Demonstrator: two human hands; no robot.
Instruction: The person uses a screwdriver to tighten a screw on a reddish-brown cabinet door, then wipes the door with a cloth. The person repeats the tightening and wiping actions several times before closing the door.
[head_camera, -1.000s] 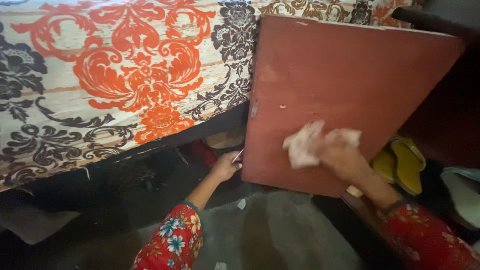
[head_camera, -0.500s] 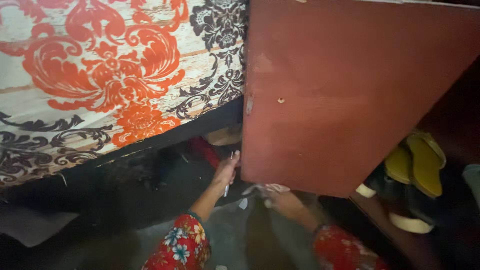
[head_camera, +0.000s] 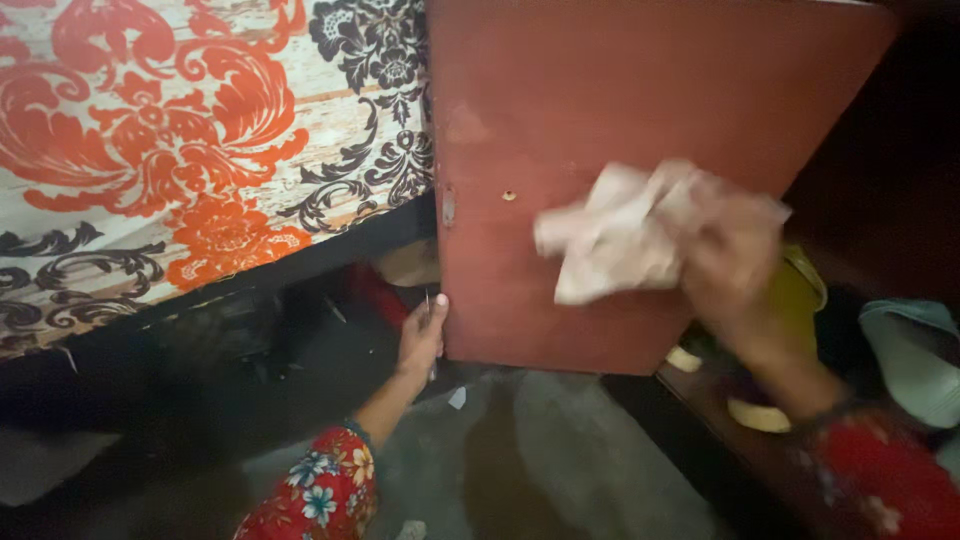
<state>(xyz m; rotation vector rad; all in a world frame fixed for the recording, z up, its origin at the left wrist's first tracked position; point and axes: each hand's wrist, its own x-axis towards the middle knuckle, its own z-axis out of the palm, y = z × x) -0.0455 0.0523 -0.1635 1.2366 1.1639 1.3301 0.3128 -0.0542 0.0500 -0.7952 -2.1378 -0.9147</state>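
A flat, reddish-brown wooden cabinet door (head_camera: 640, 150) is seen swung open across the upper middle of the view, its face turned toward the camera, with a small hole and a small metal fitting near its left edge. A crumpled, pale pinkish-white cloth (head_camera: 620, 235) is pressed flat against the face of this door, a little below its middle and toward its right side. The cloth is held by the right hand (head_camera: 735, 265), whose fingers are curled closed over the cloth's right part; the hand and cloth are blurred, so the exact placing of each finger cannot be told. The lower left edge of the door is gripped by the left hand (head_camera: 422, 335), its fingers wrapped round the edge from behind and the thumb laid against the front; the door is thus touched by both hands. Sleeves of red fabric printed with flowers are worn on both forearms. To the left of the door, a bed covering (head_camera: 190, 150) patterned in orange, black and off-white swirls is spread, with dark shadow beneath it. Below the door, a grey concrete floor (head_camera: 560, 450) is visible. To the right, behind the door's lower edge, yellow slippers (head_camera: 800, 290) and a pale grey-green shoe (head_camera: 915, 350) are partly seen in a dark shelf space.
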